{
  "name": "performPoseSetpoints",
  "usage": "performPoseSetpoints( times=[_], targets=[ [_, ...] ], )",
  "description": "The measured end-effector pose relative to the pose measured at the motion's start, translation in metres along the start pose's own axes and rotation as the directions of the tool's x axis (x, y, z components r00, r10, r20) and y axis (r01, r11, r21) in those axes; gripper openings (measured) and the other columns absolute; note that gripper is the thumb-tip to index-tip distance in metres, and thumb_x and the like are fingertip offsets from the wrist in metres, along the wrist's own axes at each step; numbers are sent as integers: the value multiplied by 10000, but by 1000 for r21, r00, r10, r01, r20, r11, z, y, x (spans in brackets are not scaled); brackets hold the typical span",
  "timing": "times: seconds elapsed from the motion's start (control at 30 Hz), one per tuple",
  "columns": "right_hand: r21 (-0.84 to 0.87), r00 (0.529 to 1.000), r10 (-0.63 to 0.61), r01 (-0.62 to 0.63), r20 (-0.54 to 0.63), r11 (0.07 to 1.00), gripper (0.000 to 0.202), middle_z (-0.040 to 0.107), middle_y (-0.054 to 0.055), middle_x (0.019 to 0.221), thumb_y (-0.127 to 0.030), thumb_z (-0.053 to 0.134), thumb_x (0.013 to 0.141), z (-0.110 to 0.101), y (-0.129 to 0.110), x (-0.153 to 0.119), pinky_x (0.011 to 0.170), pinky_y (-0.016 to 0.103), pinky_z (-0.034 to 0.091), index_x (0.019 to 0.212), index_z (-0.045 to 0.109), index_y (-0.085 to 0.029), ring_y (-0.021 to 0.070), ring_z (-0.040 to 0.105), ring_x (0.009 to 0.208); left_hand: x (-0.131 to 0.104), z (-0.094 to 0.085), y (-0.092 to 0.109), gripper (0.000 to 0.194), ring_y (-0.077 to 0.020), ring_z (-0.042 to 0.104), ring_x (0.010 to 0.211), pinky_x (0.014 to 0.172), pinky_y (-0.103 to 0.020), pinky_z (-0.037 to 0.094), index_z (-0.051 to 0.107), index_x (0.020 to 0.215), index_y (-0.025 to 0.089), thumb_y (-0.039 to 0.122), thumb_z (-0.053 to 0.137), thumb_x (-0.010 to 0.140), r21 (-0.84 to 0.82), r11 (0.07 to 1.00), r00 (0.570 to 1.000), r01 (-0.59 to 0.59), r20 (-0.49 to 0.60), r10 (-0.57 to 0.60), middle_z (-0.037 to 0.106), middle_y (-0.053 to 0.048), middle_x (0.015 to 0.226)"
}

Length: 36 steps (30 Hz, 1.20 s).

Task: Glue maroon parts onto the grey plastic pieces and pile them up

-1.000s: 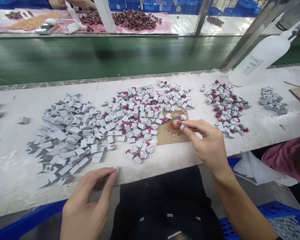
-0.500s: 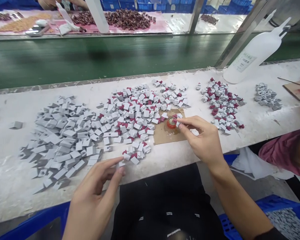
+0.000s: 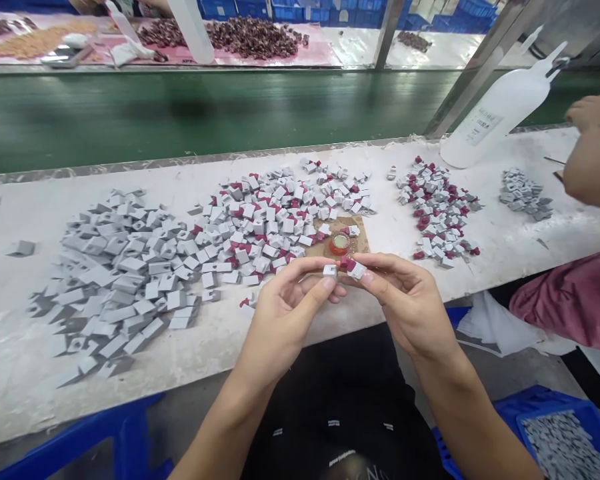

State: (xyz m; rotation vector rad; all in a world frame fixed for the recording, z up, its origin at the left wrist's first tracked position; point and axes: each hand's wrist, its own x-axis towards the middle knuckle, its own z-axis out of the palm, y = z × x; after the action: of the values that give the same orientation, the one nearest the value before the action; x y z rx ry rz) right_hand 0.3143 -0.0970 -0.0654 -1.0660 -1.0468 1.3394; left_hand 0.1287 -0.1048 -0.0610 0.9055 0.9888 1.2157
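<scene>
Between the thumb and fingers of my left hand (image 3: 295, 300) is a small grey plastic block (image 3: 330, 271). My right hand (image 3: 405, 293) pinches a grey-and-maroon piece (image 3: 353, 267), its maroon end turned toward the grey block. The two parts are close together; whether they touch I cannot tell. Just beyond my fingers, a small round orange-red dish (image 3: 339, 243) sits on a cardboard sheet (image 3: 361, 233). Left of it spreads a heap of grey blocks with maroon parts (image 3: 265, 213), running into a larger heap of plain grey blocks (image 3: 125, 267).
At right lie a pile of grey-and-maroon pieces (image 3: 437, 207), a small grey pile (image 3: 525, 193) and a white squeeze bottle (image 3: 495, 113). Another person's arm (image 3: 595, 153) reaches in there. A green conveyor belt (image 3: 230, 113) runs behind the table. A blue crate (image 3: 510, 407) stands below.
My left hand has moved right and up from the heap's front edge with a grey block. My right hand has drawn back from the dish with its piece. Another person's arm has come in at right.
</scene>
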Motion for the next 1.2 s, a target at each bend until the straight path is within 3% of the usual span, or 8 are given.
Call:
performPoseSetpoints(
  times=[0.2, 0.47, 0.67, 0.73, 0.8, 0.87, 1.07, 1.2],
  targets=[
    [-10, 998, -22, 22, 64, 1000, 138, 925, 8, 1143, -298, 922, 998, -3, -3, -1, 1020, 376, 743, 1119, 948, -358, 231, 887, 1102, 1, 0, -3, 102, -139, 817, 884, 867, -223, 690, 887, 1136, 233, 233, 874, 1035, -24, 1000, 1000, -10, 22, 10, 851, -24, 1029],
    [-122, 976, -48, 76, 213, 990, 180, 891, 25, 1035, -194, 880, 1012, -4, -20, -9, 885, 294, 720, 1096, 959, -333, 201, 859, 988, -16, -2, 12, 74, -149, 825, 861, 840, -217, 695, 859, 1105, 245, 221, 860, 1035, 84, 996, 997, -8, 75, 1, 832, -11, 993],
    [-132, 969, -1, 35, 249, 991, 153, 896, 13, 1080, -270, 875, 1037, -3, -12, -18, 895, 253, 711, 1126, 950, -369, 184, 868, 1020, -32, -11, 16, 94, -156, 790, 868, 825, -270, 680, 815, 1181, 275, 262, 777, 1095, 257, 966, 995, 1, 97, -27, 793, -3, 1049],
    [-211, 973, 6, 44, 231, 976, 191, 902, 16, 1146, -297, 873, 1039, -6, -8, -21, 906, 285, 721, 1197, 935, -382, 196, 868, 1027, -34, -17, 18, 110, -163, 753, 895, 827, -282, 640, 815, 1150, 290, 223, 755, 1087, 458, 883, 993, -106, 87, 74, 790, 1, 1053],
    [-322, 988, -34, 81, 148, 943, 279, 896, 25, 1206, -312, 867, 1037, -14, -5, -20, 923, 324, 723, 1304, 903, -384, 213, 861, 1050, -34, -27, 19, 131, -180, 713, 950, 839, -295, 590, 822, 1119, 287, 194, 746, 1066, 689, 694, 969, -208, 47, 244, 779, -10, 1077],
    [-428, 993, -109, 113, 34, 897, 277, 893, 35, 1203, -336, 854, 1040, -26, -5, -16, 942, 364, 716, 1313, 892, -365, 233, 851, 1072, -33, -38, 16, 115, -202, 682, 954, 836, -324, 560, 820, 1127, 268, 217, 739, 1064, 833, 517, 932, -195, -7, 362, 750, -27, 1060],
    [-723, 926, -317, 77, -202, 686, 186, 880, 86, 1126, -367, 798, 1005, -73, -16, 8, 779, 405, 677, 1121, 905, -267, 268, 808, 933, -21, -61, -9, 200, -329, 688, 996, 959, -491, 535, 777, 1219, 200, 320, 669, 1102, 970, 216, 862, -116, -9, 507, 764, -94, 1046],
    [-909, 905, -400, 39, -143, 414, 288, 847, 119, 1156, -298, 693, 1000, -102, -13, 21, 798, 482, 664, 1200, 888, -232, 289, 759, 889, -13, -58, -20, 249, -406, 689, 1058, 1042, -587, 505, 772, 1212, 198, 386, 640, 1114, 985, 154, 829, -83, -18, 559, 768, -154, 1086]
  ],
)
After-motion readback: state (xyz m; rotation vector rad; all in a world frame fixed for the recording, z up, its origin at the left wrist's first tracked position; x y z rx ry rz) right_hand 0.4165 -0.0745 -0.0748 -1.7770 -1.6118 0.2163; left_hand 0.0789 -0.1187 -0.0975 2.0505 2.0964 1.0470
